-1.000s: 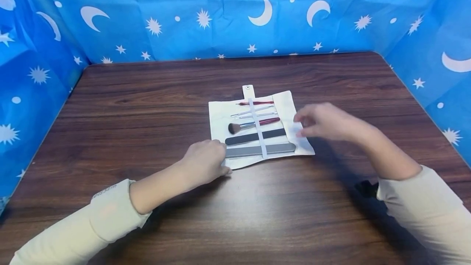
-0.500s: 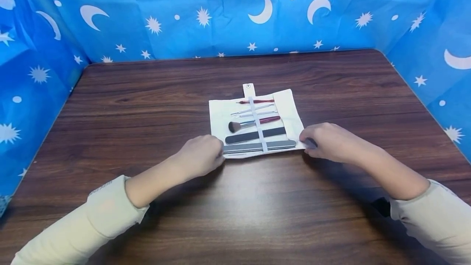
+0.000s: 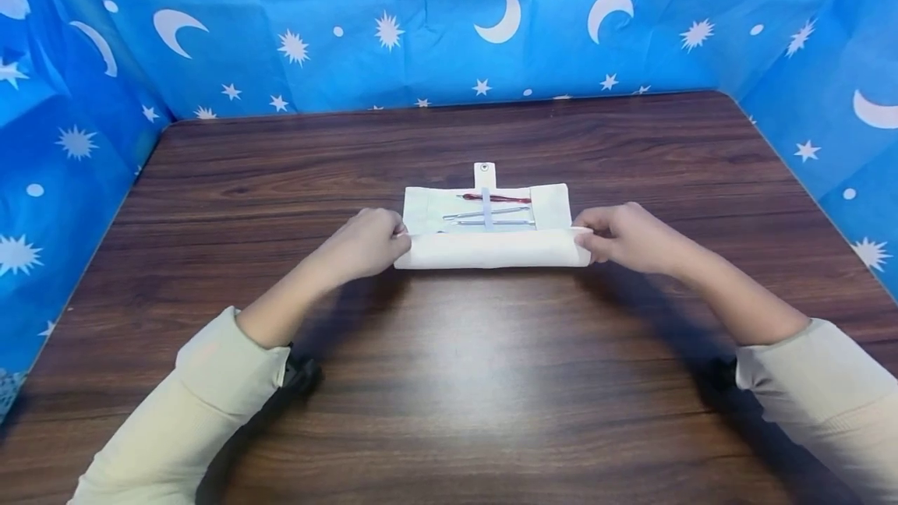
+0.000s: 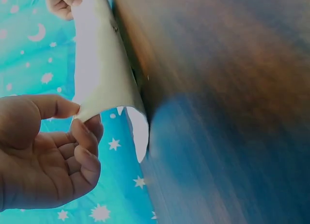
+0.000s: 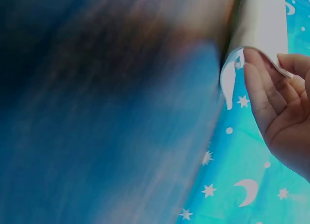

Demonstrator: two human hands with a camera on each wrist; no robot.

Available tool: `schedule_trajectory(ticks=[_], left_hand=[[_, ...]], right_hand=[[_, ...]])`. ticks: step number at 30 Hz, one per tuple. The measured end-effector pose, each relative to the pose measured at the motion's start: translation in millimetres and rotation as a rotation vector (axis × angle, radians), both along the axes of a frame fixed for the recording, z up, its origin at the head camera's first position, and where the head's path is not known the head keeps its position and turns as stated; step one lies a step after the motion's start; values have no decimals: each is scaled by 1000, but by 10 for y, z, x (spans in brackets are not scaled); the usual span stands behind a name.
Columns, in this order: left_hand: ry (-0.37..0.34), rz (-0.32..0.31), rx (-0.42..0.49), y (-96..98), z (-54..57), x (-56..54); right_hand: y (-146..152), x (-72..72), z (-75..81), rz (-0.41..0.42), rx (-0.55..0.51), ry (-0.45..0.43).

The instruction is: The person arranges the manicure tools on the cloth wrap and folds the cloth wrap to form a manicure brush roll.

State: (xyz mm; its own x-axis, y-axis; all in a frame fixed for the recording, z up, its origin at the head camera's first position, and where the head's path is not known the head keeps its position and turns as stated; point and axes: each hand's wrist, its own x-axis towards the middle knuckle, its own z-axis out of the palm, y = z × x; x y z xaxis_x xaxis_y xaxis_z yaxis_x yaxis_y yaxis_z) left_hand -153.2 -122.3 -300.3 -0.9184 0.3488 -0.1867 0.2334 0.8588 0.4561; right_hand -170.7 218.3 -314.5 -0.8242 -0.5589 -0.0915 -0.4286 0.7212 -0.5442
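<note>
A white fabric tool roll lies mid-table, its near edge lifted and folded over toward the back. My left hand pinches the folded edge at its left corner between thumb and fingers. At the right corner, my right hand pinches the same edge; in the right wrist view some fingers reach under the curved flap. Past the fold, a red-handled tool and slim silver tools sit under a pale elastic strap. The brush and nail files are hidden beneath the fold.
A snap tab sticks out from the roll's far edge. The brown wood-grain table reaches back to a blue curtain with white moons and stars. Dark wrist devices show below the sleeves.
My right hand has come to the roll's near right corner and taken hold. Both hands have lifted the near edge and folded it away, covering the brush and files.
</note>
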Motion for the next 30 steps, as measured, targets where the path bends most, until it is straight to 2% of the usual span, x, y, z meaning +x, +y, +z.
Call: schedule_trajectory(ticks=[4,11,13,20,28,30], left_hand=[[38,42,-12,26,-19,-133],[82,71,-13,53,-111,-318],[74,77,-22,64,-145,-352],[38,87,-147,107,-240,-415],[35,75,-290,198,-253,-429],[33,77,-308,219,-247,-430]], right_hand=[[0,-107,-22,-85,-54,-100],[-60,-284,-71,-113,-27,-75],[-75,-316,-92,-122,-12,-81],[-127,-370,-137,-140,60,-86],[-165,-370,-149,-187,105,-100],[-175,-360,-145,-182,129,-46]])
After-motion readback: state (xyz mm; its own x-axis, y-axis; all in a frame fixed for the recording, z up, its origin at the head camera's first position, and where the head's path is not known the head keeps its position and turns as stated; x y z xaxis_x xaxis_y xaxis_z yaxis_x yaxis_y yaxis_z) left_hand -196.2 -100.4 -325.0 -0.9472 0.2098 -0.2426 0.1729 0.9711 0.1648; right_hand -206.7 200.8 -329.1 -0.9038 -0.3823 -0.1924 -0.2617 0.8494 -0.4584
